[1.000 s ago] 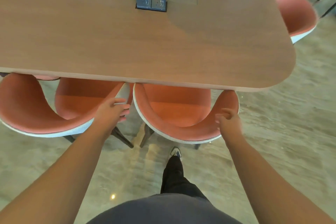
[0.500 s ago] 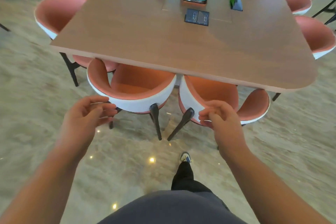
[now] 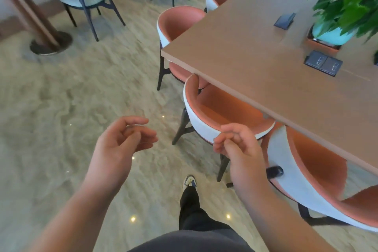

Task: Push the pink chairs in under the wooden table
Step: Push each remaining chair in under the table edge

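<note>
Both hands have left the pink chairs (image 3: 227, 116), empty.

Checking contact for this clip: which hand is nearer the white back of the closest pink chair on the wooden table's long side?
Right. The right hand overlaps the white back of that pink chair; contact unclear. The left hand hangs over bare floor, left of it.
</note>
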Motion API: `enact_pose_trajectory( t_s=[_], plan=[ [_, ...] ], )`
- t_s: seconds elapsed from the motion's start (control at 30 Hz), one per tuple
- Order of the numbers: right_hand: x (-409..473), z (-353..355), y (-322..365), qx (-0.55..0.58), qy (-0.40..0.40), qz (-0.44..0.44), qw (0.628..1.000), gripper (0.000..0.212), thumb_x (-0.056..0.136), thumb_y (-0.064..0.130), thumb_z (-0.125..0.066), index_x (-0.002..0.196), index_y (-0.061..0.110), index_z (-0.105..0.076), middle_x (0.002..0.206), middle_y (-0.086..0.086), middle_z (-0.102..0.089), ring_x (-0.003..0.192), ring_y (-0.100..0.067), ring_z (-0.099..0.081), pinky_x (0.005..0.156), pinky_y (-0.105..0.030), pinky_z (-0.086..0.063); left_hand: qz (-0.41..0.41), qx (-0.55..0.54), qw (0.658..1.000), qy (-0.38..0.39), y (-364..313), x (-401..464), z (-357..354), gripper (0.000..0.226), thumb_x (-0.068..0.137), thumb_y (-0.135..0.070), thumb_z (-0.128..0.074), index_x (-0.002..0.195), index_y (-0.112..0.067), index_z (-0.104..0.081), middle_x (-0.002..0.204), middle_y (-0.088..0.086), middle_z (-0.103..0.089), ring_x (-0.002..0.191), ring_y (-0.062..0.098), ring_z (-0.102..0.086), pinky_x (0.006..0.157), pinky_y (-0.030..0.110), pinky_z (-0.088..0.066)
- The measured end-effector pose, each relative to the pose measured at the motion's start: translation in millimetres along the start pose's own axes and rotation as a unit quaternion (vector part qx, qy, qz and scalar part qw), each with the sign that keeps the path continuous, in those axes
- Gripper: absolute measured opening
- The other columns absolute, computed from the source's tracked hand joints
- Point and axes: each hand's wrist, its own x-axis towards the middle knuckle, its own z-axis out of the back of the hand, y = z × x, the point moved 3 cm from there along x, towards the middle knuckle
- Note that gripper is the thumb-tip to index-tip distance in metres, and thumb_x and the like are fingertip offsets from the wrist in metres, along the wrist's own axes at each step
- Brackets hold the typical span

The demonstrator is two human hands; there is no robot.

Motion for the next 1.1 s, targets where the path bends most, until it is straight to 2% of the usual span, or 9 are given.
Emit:
enact_pose_trajectory(
  t_s=[0.07,0.13,0.27,0.33,0.47,0.53,0.63,0.9,1.1],
  plan=[
    [22,-22,-5,0.004,0.041,-0.009,0.999,0.043,0.093,-0.017,-0.043,0.102,0.017,-0.067,0.082,-0.004,-0.071,0.081,-0.022,-0.068,0.082,-0.040,-0.061,0.002,0.004,1.000,-0.017,-1,20,11,0.036,0.089,-0.010,-0.049,0.096,-0.032,-0.077,0.093,0.012,-0.080,0.087,0.031,-0.078,0.077,0.030,-0.063],
    [48,-40,-9,0.011,0.070,-0.017,0.997,0.042,0.093,-0.018,-0.043,0.103,0.015,-0.066,0.081,-0.003,-0.071,0.080,-0.019,-0.068,0.079,-0.036,-0.060,0.007,0.014,1.000,-0.026,-2,46,16,0.037,0.088,-0.011,-0.049,0.095,-0.033,-0.077,0.093,0.012,-0.080,0.087,0.029,-0.079,0.077,0.029,-0.062],
    [118,-70,-9,0.036,0.102,-0.018,0.994,0.035,0.089,0.000,-0.049,0.100,0.026,-0.069,0.084,-0.006,-0.071,0.078,-0.017,-0.068,0.076,-0.031,-0.059,-0.002,0.032,0.999,-0.018,-13,120,12,0.039,0.095,-0.003,-0.049,0.098,-0.031,-0.076,0.093,0.012,-0.080,0.088,0.029,-0.079,0.077,0.030,-0.063],
    [163,-83,-7,0.037,0.117,-0.033,0.992,0.034,0.085,0.005,-0.050,0.099,0.030,-0.069,0.085,-0.004,-0.072,0.077,-0.018,-0.068,0.073,-0.033,-0.059,-0.007,0.048,0.999,-0.019,-21,163,8,0.042,0.100,0.005,-0.046,0.102,-0.026,-0.074,0.093,0.012,-0.080,0.089,0.031,-0.078,0.078,0.034,-0.064],
    [246,-115,4,0.053,0.142,-0.038,0.988,0.033,0.084,0.011,-0.051,0.103,0.031,-0.069,0.089,-0.004,-0.071,0.084,-0.025,-0.066,0.072,-0.042,-0.055,-0.035,0.034,0.999,-0.017,-54,241,-3,0.036,0.090,-0.010,-0.050,0.099,-0.033,-0.076,0.093,0.012,-0.080,0.088,0.030,-0.079,0.078,0.031,-0.063],
    [280,-130,14,0.053,0.141,-0.020,0.988,0.033,0.085,0.011,-0.050,0.102,0.030,-0.070,0.088,-0.004,-0.072,0.084,-0.023,-0.067,0.077,-0.035,-0.054,-0.049,0.028,0.998,-0.025,-63,273,-3,0.037,0.089,-0.011,-0.049,0.097,-0.035,-0.076,0.093,0.012,-0.080,0.088,0.030,-0.079,0.077,0.031,-0.062],
    [317,-148,28,0.047,0.142,0.011,0.989,0.035,0.086,0.007,-0.048,0.101,0.030,-0.070,0.086,-0.003,-0.072,0.080,-0.019,-0.068,0.075,-0.028,-0.055,-0.047,0.004,0.998,-0.037,-65,313,-1,0.038,0.089,-0.009,-0.048,0.095,-0.034,-0.076,0.093,0.012,-0.080,0.088,0.031,-0.079,0.076,0.031,-0.062],
    [392,-201,18,0.004,0.132,0.018,0.991,0.036,0.089,0.006,-0.048,0.103,0.031,-0.069,0.087,-0.003,-0.072,0.082,-0.020,-0.068,0.076,-0.027,-0.055,-0.028,-0.025,0.998,-0.041,-47,412,27,0.037,0.088,-0.009,-0.048,0.097,-0.031,-0.076,0.093,0.013,-0.080,0.088,0.032,-0.079,0.077,0.033,-0.063],
    [443,-296,1,-0.047,0.127,-0.010,0.991,0.035,0.090,0.010,-0.049,0.101,0.037,-0.069,0.089,-0.004,-0.073,0.086,-0.019,-0.070,0.078,-0.027,-0.057,-0.003,-0.008,0.999,-0.034,-30,501,102,0.031,0.091,-0.007,-0.046,0.110,-0.016,-0.069,0.094,0.012,-0.080,0.089,0.031,-0.078,0.078,0.032,-0.063]
  ],
)
